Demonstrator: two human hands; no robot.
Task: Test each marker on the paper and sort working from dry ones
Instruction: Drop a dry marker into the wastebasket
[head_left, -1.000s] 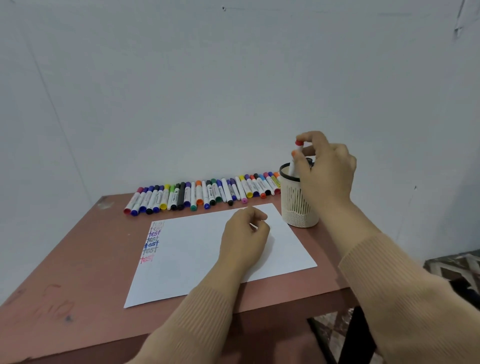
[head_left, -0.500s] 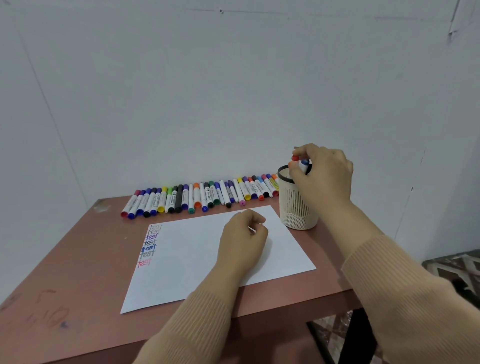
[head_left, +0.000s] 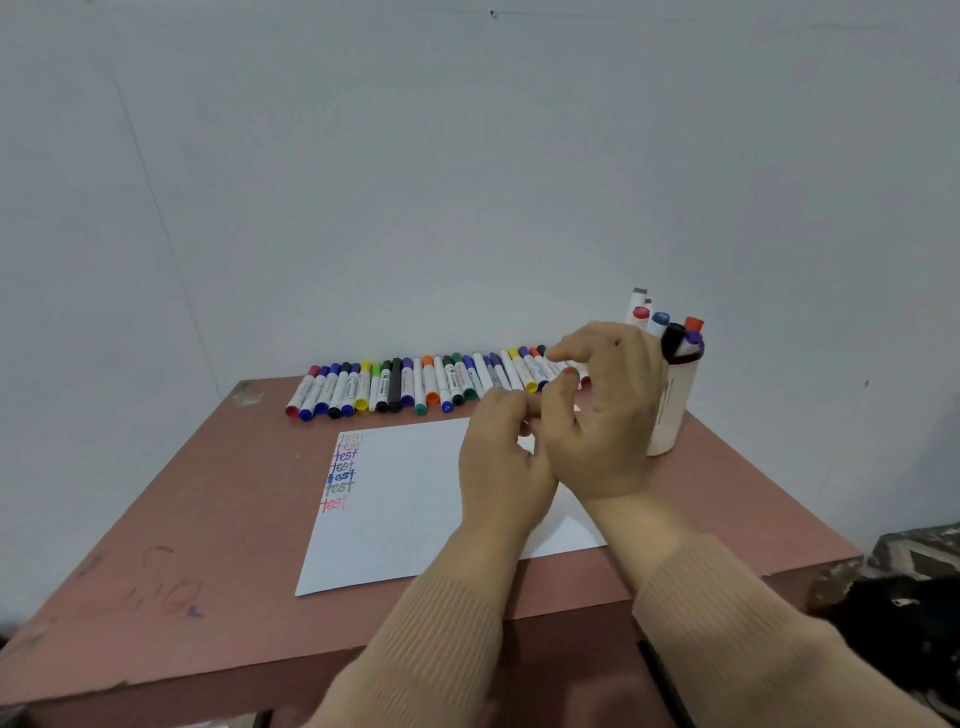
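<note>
A white sheet of paper (head_left: 405, 514) lies on the reddish-brown table (head_left: 208, 519), with "test" written several times in different colours (head_left: 343, 470) down its left edge. A long row of capped markers (head_left: 415, 387) lies along the wall behind it. A white perforated cup (head_left: 672, 415) at the back right holds several markers (head_left: 662, 322), caps up. My left hand (head_left: 498, 462) rests on the paper's far part with its fingers loosely curled. My right hand (head_left: 597, 415) hovers just right of it, in front of the cup, fingers spread and holding nothing.
The table stands in a corner against a plain white wall (head_left: 467, 182). Its right edge drops off to a patterned floor and a dark object (head_left: 904, 613). Faint scribbles mark the near left of the table (head_left: 156, 582).
My right hand let go of the red-capped marker in the cup and came down and left, close to my left hand. The left hand stayed on the paper.
</note>
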